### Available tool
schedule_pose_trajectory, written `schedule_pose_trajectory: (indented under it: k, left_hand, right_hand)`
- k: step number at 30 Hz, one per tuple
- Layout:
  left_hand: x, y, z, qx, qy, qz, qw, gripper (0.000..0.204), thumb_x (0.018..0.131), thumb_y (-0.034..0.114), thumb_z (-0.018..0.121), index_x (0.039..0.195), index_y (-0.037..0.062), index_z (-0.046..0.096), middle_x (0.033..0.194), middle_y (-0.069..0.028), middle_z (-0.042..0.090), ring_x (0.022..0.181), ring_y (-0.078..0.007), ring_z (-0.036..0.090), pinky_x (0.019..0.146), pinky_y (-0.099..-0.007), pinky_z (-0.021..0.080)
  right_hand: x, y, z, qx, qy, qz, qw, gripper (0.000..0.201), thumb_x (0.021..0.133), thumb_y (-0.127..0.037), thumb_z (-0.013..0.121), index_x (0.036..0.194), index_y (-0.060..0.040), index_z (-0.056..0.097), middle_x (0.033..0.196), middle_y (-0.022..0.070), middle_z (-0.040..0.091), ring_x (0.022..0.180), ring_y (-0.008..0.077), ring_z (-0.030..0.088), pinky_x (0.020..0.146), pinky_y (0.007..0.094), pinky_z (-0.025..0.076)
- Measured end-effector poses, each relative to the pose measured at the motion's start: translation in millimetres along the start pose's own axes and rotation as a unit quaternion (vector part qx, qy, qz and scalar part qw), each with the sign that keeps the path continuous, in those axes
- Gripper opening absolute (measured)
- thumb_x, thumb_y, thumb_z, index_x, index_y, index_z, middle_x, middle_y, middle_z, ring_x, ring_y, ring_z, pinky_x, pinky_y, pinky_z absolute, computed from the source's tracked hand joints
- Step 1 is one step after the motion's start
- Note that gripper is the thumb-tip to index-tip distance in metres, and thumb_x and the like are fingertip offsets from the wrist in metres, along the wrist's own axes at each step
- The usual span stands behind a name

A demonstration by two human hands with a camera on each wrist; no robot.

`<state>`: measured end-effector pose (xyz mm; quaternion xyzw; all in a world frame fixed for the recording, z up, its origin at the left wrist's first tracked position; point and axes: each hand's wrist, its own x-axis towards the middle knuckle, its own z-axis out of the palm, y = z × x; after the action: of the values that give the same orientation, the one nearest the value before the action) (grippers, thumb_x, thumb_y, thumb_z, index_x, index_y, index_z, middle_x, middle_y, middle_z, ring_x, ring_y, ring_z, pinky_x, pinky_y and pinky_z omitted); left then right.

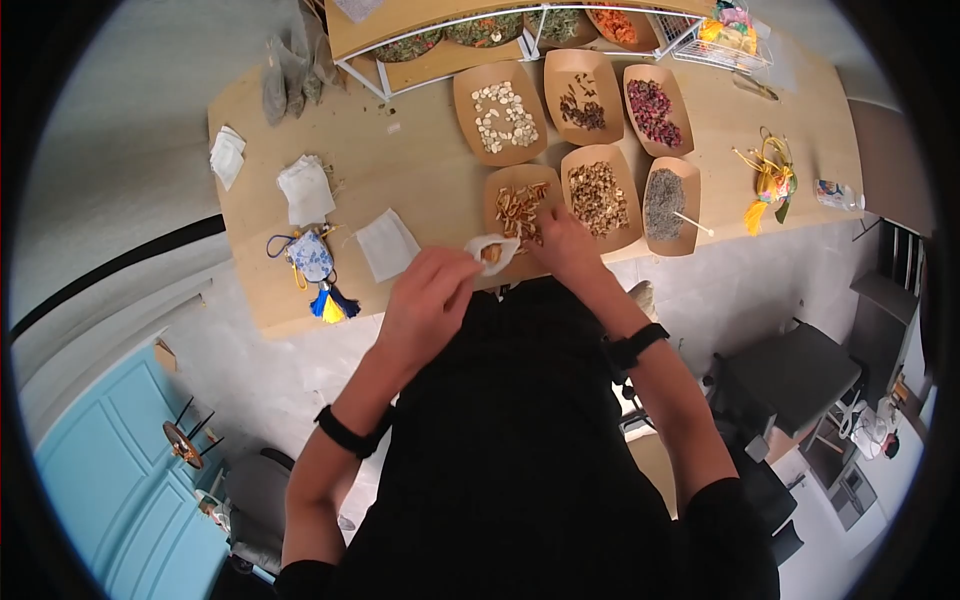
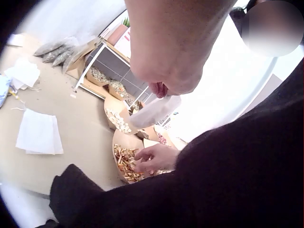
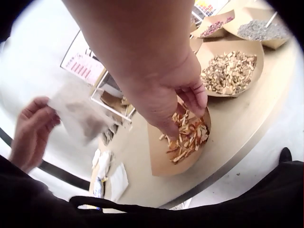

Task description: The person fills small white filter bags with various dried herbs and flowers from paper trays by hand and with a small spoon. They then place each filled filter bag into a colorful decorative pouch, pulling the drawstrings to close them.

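My left hand pinches the edge of a small white drawstring-type pouch, whose mouth gapes and shows some brownish pieces inside. In the right wrist view the pouch looks thin and see-through, with a darker clump within. My right hand reaches down into a brown paper tray of dried orange-and-cream strips. Its thumb and fingers touch the strips, with a gap between them. Right beside that tray stands another paper tray with chopped tan pieces.
Behind are trays of pale slices, brown bits and rosebuds; grey buds with a white scoop stand right. White pouches and a blue-and-white tasselled sachet lie left. A yellow sachet lies right. A shelf stands behind.
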<state>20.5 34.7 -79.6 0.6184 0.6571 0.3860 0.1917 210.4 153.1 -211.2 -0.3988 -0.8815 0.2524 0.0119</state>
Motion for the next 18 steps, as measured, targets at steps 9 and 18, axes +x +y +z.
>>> schedule_pose_trajectory:
  k: [9, 18]
  left_hand:
    - [-2, 4, -11, 0.006, 0.019, 0.008, 1.000, 0.023, 0.073, -0.013, 0.068, 0.092, 0.0009, 0.066, 0.088, -0.0119, 0.065, 0.081, -0.0282, 0.063, 0.070, -0.0342, 0.052]
    - [8, -6, 1, -0.004, -0.001, 0.019, 1.000, 0.024, 0.073, -0.012, 0.067, 0.093, 0.0004, 0.065, 0.091, -0.0114, 0.064, 0.083, -0.0290, 0.062, 0.070, -0.0359, 0.052]
  right_hand:
    - [19, -4, 20, -0.046, -0.049, 0.028, 0.997, 0.012, 0.083, -0.008, 0.058, 0.090, 0.0013, 0.061, 0.093, 0.0196, 0.061, 0.085, 0.0325, 0.066, 0.074, 0.0413, 0.055]
    - [-1, -22, -72, 0.325, 0.054, 0.115, 0.937, 0.018, 0.081, -0.011, 0.073, 0.091, 0.0029, 0.067, 0.083, 0.0105, 0.063, 0.070, 0.0210, 0.062, 0.064, 0.0324, 0.050]
